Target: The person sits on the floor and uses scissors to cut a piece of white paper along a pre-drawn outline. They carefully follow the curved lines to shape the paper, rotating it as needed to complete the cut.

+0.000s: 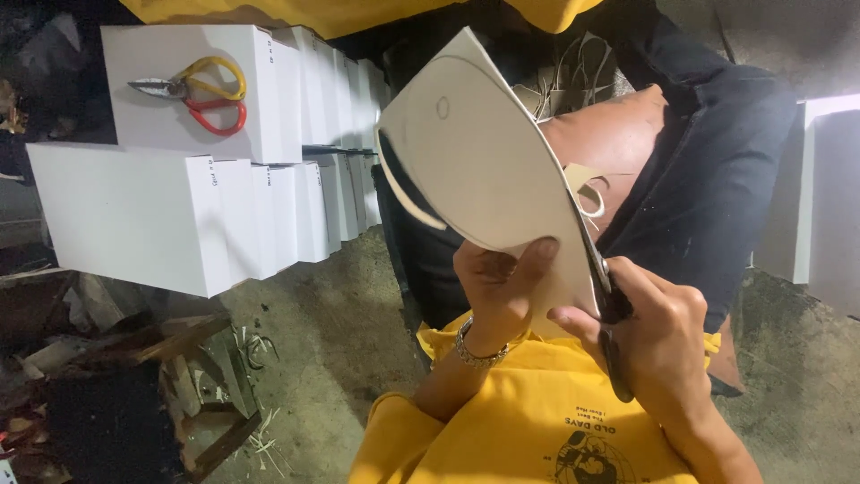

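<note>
In the head view, your left hand (502, 291) sits at centre frame, thumb pressed flat on the lower edge of a curved white sheet (488, 161), pinching it between thumb and fingers. A metal bracelet (475, 351) circles that wrist. The sheet rises from your grip toward the upper middle of the frame, bowed, with a thin pencilled outline and a small drawn circle near its upper left part.

Your right hand (667, 336), lower right of centre, is clenched around the dark handles of a pair of scissors (602, 287), whose blades run up along the sheet's right edge, touching it. A narrow cut strip (587, 193) curls off just right of the blades.

Behind the sheet lies a tan leather piece (618, 134) over dark cloth. Your yellow sleeve (537, 421) fills the lower middle.

At upper left, stacked white boxes (179, 179) form two rows; a second pair of scissors with yellow and red handles (202, 94) lies on the top box, well apart from your hands.
</note>
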